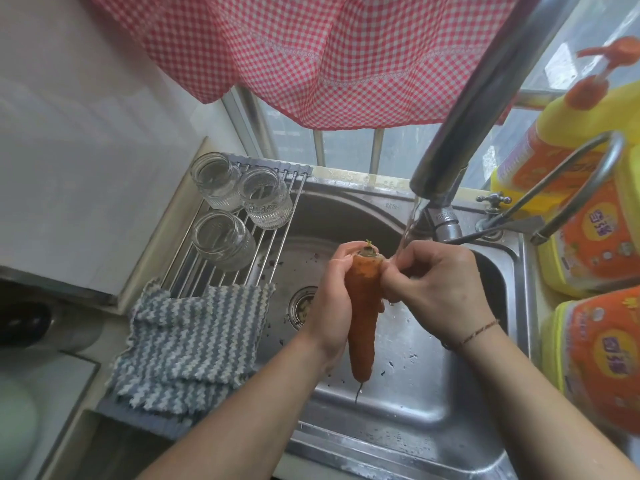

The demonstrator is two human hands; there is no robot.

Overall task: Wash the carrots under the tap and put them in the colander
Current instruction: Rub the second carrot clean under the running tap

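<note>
Stainless steel fills the middle of the view: a sink [408, 403] set under a window, with a red checked curtain [311, 53] hanging across the top. Water runs from the tap [460, 133] in a thin stream that lands on the fingers of the right hand [436, 289].

Both hands hold one carrot [362, 306] over the basin, its stem end up and its thin root tip pointing down toward the person. Left hand [332, 306] fingers curl round its left side; the right hand's fingers seem to pinch the top of the carrot, though the grip is partly hidden.

Left of the basin, three glass jars [239, 209] lie on a wire rack [270, 237], beside a striped cloth [187, 344]. Yellow detergent bottles [588, 237] stand on the right.
</note>
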